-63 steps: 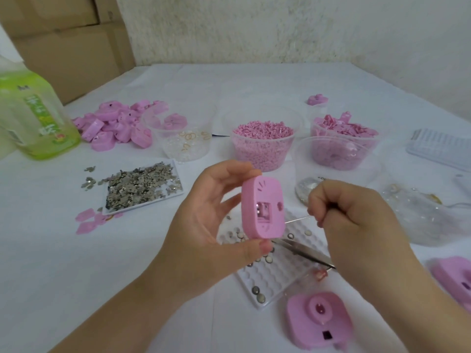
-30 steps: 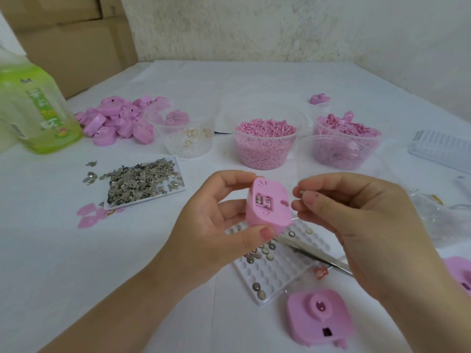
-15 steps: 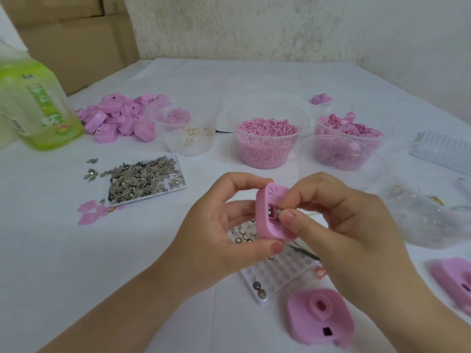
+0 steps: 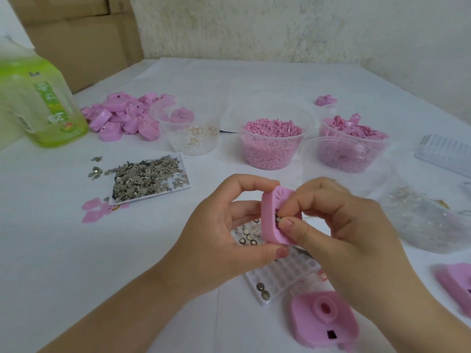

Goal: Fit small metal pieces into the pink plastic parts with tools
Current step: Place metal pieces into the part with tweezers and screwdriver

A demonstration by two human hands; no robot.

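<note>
My left hand grips a pink plastic part upright between thumb and fingers, its recessed opening facing right. My right hand pinches a small round metal piece between thumb and forefinger and presses it at that opening. Under my hands lies a white grid tray holding a few round metal pieces. Tweezers, mostly hidden, lie on that tray beneath my right hand. A flat white tray of grey metal pieces sits to the left.
Another pink part lies front right, one more at the right edge. Tubs of pink pellets, pink pieces and gold rings stand behind. A pile of pink parts and a green bottle are far left.
My right hand let go of the thin tool, picked up a small metal piece and moved left onto the pink part's opening. My left hand tilted the part slightly.
</note>
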